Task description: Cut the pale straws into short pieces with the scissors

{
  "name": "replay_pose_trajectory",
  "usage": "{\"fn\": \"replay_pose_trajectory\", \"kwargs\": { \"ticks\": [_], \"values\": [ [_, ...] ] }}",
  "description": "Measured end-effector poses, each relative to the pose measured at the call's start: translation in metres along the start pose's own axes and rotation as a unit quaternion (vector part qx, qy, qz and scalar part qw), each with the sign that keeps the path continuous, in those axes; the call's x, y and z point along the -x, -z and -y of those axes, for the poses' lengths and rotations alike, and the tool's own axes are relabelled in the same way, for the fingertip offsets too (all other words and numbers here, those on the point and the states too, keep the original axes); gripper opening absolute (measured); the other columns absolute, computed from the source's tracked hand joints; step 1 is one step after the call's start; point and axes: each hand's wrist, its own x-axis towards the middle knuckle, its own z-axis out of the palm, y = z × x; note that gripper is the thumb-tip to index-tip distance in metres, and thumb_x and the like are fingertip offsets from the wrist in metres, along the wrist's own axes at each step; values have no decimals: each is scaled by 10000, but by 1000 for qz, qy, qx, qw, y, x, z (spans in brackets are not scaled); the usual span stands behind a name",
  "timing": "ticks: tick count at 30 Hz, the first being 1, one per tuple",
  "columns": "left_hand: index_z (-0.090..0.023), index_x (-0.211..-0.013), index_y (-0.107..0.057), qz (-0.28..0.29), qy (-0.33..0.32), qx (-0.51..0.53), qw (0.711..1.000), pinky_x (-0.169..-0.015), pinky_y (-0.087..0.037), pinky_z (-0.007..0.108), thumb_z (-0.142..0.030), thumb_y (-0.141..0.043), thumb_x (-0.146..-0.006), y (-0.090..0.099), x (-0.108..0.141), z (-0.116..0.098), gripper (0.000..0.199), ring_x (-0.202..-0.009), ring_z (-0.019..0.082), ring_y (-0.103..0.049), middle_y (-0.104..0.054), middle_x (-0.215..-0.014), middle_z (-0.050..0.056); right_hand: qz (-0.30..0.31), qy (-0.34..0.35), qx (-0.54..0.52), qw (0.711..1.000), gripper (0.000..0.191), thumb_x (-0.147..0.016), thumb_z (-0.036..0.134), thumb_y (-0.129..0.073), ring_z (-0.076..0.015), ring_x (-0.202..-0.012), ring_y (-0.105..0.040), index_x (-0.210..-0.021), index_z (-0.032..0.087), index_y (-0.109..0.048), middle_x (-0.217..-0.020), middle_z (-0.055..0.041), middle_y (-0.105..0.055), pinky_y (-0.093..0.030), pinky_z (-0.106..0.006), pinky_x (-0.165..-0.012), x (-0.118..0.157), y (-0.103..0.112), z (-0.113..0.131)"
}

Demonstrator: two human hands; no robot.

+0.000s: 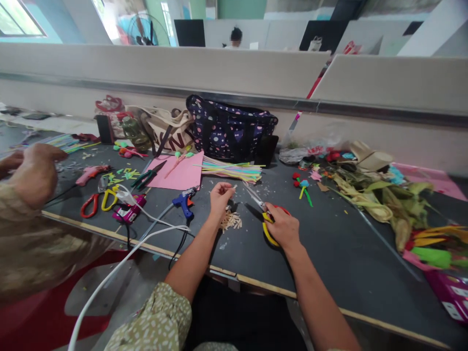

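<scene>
My left hand (220, 199) is closed in a pinch, with a small pale strip (234, 187) showing at the fingertips. Under and beside it lies a little pile of short cream-coloured pieces (231, 220) on the dark table (329, 253). My right hand (284, 227) grips the yellow and red handles of a pair of scissors (257, 197). The blades point away from me and to the left, close to the left fingertips but apart from them. A blue glue gun (184, 204) rests to the left of my left hand.
Behind my hands lie pastel strips (234, 168), pink paper (179, 174) and a dark patterned bag (228, 129). Corn husks (383, 202) spread at the right. At left are another person's hands (38, 165), more scissors (98, 203), a pink glue gun (91, 174) and a white cable (120, 265).
</scene>
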Motion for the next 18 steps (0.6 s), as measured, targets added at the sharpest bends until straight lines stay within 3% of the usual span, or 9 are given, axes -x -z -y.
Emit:
{"fn": "replay_pose_trajectory", "kwargs": {
  "ticks": [11, 18],
  "values": [
    [-170, -726, -581, 23, 4, -6, 1000, -534, -369, 206, -221, -711, -613, 0, -1, 3, 180, -508, 61, -462, -515, -593, -50, 44, 25, 27, 998, 406, -867, 303, -458, -141, -837, -582, -1259, 277, -562, -998, -35, -669, -307, -251, -608, 1, -5, 2],
    [-175, -716, -570, 18, 11, -6, 1000, -537, -365, 207, -200, -689, -606, 0, -2, 3, 164, -504, 62, -460, -511, -583, -56, 32, -46, 57, 997, 396, -850, 294, -480, -127, -716, -557, -1235, 269, -568, -938, -23, -670, -283, -259, -568, -2, -3, -1]
  ]
}}
